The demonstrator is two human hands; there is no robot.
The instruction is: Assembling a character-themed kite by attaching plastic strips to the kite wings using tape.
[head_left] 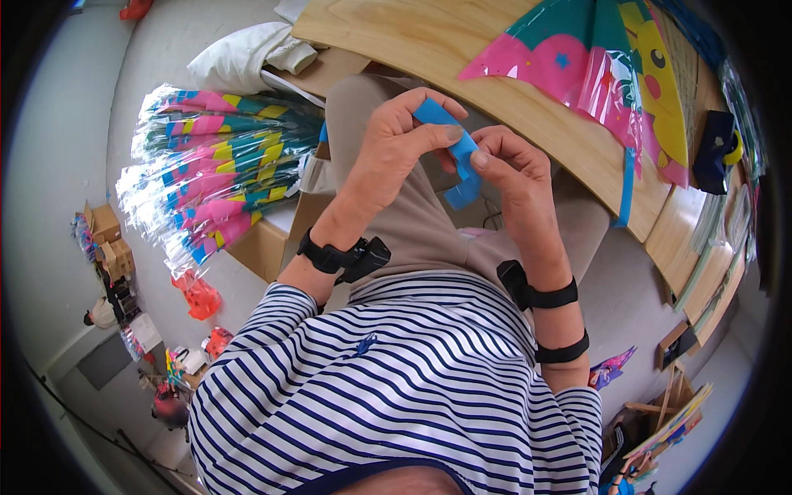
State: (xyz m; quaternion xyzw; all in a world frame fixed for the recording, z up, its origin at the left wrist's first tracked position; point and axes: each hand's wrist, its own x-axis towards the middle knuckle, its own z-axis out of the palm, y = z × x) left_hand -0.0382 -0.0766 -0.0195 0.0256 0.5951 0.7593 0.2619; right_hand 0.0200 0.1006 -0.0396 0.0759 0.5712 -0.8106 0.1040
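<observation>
Above my lap, a flat blue strip (466, 157) is pinched between both hands and bends partway along its length. My left hand (404, 136) grips its upper part between thumb and fingers. Just to the right, my right hand (516, 165) holds it lower down with thumb and fingertips, and a loose end hangs beneath. On the table ahead and to the right lies a glossy plastic sheet (549, 62) in pink and teal, with a yellow cartoon figure. A similar blue band (628, 186) hangs from that sheet over the table edge.
The wooden table (412, 37) curves across the front and right. A dark tape dispenser (711, 153) stands at its right. To my left, a cardboard box (262, 247) holds several folded colourful plastic bundles (223, 157). White cloth (239, 58) lies behind them; a red bag (198, 295) is on the floor.
</observation>
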